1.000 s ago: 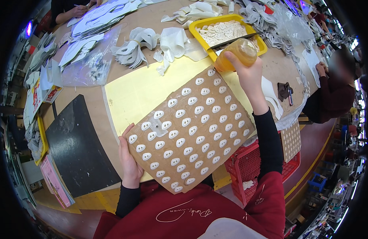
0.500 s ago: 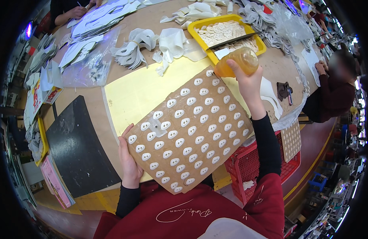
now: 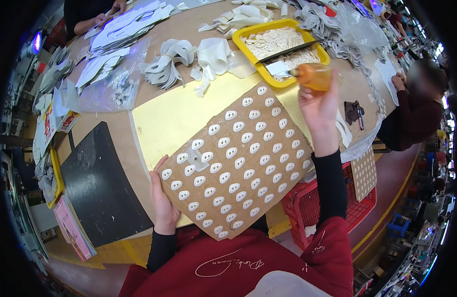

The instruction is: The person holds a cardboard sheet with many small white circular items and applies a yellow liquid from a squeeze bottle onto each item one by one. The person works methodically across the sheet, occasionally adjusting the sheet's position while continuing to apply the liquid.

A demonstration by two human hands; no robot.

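Note:
My left hand grips the left edge of a brown board, its thumb side along the rim. Rows of small white oval pieces with two holes each sit on the board, and a clear patch of film lies near its left side. The board is tilted above the table's near edge. Past the board's far right corner, my right hand is closed around a squeeze bottle of amber liquid. The bottle lies sideways in the air, nozzle toward the left, beside a yellow tray.
Loose white pieces and a dark bar fill the tray. A yellow sheet and a black panel lie left. Grey cut parts are stacked behind. A red crate stands right below the table. Another person sits at the right.
My right hand has lifted the bottle off the board's far corner, moving right and turning it from tipped down to sideways. The board has shifted very slightly right in my left hand.

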